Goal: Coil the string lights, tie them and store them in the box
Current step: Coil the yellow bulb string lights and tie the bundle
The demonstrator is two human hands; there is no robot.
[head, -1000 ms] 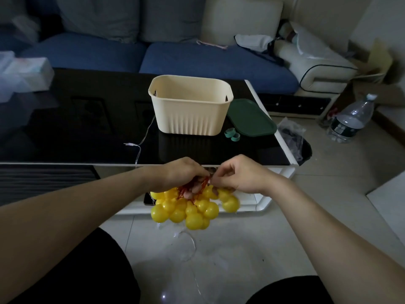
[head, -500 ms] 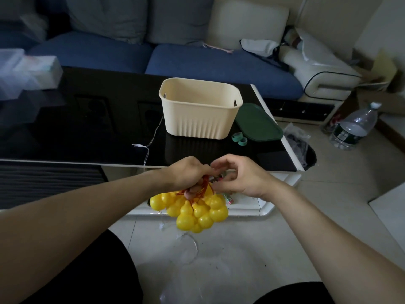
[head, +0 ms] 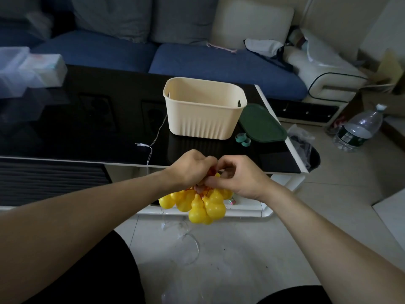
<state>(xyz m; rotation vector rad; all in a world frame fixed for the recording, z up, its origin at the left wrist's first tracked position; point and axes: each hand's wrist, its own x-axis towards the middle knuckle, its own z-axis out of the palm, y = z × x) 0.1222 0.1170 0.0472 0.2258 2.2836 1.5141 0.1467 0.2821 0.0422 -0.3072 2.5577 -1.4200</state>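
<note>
A glossy black coffee table (head: 87,128) with a white edge stands in front of a blue sofa (head: 214,62), on a pale tiled floor (head: 263,249). The cream ribbed box (head: 205,110) sits on the table toward its right end, open at the top; nothing shows inside it from here. Just right of the box lies a dark green lid (head: 262,123), and in front of the lid sit two small green tape loops (head: 242,139). A thin clear wire (head: 153,137) runs from the box's left side over the table's near edge. Right of the box, on the floor, stands a plastic water bottle (head: 359,128).

In front of the box, below the table edge, the left hand (head: 190,170) and right hand (head: 238,178) meet, fingers curled and pinching the red tie at the top of the string lights (head: 201,205), a bunch of yellow gourd-shaped bulbs hanging beneath them.
</note>
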